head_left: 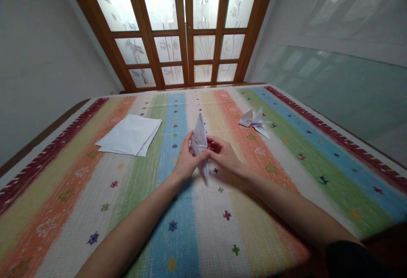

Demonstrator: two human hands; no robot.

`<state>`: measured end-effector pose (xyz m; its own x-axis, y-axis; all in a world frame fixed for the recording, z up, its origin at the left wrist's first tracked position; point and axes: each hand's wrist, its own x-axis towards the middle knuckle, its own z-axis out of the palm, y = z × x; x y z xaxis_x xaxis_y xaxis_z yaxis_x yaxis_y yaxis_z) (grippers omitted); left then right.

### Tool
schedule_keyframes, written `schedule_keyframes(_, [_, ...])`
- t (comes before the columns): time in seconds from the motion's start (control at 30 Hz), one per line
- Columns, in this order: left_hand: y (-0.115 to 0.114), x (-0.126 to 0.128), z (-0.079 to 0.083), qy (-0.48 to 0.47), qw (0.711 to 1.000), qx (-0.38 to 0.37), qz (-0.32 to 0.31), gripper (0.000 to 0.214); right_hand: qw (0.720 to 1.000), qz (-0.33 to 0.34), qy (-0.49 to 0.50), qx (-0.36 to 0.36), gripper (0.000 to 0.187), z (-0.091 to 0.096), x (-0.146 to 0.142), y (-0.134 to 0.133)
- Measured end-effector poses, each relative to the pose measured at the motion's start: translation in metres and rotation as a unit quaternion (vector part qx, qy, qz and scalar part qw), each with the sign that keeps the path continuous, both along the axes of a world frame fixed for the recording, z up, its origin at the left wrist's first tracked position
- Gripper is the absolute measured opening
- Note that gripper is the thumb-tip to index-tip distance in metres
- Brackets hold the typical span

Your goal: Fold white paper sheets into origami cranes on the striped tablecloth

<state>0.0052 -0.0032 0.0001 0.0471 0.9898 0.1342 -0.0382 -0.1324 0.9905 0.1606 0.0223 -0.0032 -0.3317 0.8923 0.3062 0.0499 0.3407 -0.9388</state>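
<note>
Between my two hands, a folded piece of white paper point(199, 132) is held a little above the striped tablecloth point(178, 252). It is narrow, with one point toward the far side and another toward me. My left hand point(187, 157) grips its left side, thumb across the front near the middle. My right hand point(224, 155) pinches the right edge with thumb and fingers closed. Some fingertips are hidden behind the paper. Over to the right lies a folded white paper crane point(254, 121). To the left rests a small stack of white paper sheets point(130, 134), slightly fanned.
The tablecloth covers a table whose far edge lies near wooden doors point(187, 40) with frosted panes. A pale wall point(32, 36) stands on the left. On the right is a wall with a glossy glass-like panel point(333, 83).
</note>
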Motion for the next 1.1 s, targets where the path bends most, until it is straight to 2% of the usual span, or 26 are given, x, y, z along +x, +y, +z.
schedule_keyframes(0.07, [-0.002,0.002,0.002,-0.051,0.998,-0.009,-0.043,0.087,0.999,0.044,0.017,0.006,0.053,-0.005,0.0,-0.001])
schedule_keyframes(0.17, [-0.003,0.002,0.002,-0.077,0.996,0.0,-0.055,0.084,0.996,0.083,0.015,0.014,0.062,-0.009,0.001,-0.001])
schedule_keyframes(0.4, [0.0,-0.002,0.0,-0.047,0.994,0.01,-0.099,0.081,0.99,0.067,-0.035,0.122,0.073,-0.002,0.004,0.001])
schedule_keyframes(0.7, [0.002,-0.005,0.002,-0.019,0.992,0.021,-0.122,0.071,0.994,0.085,-0.034,0.054,0.073,0.001,0.006,0.003])
schedule_keyframes(0.87, [0.002,-0.006,-0.001,-0.032,0.99,0.033,-0.137,0.064,0.993,0.087,-0.044,0.064,0.072,0.003,0.008,0.003])
schedule_keyframes(1.1, [0.002,-0.011,-0.002,0.009,0.989,0.049,-0.139,0.065,0.99,0.091,-0.064,0.09,0.068,0.005,0.007,-0.001])
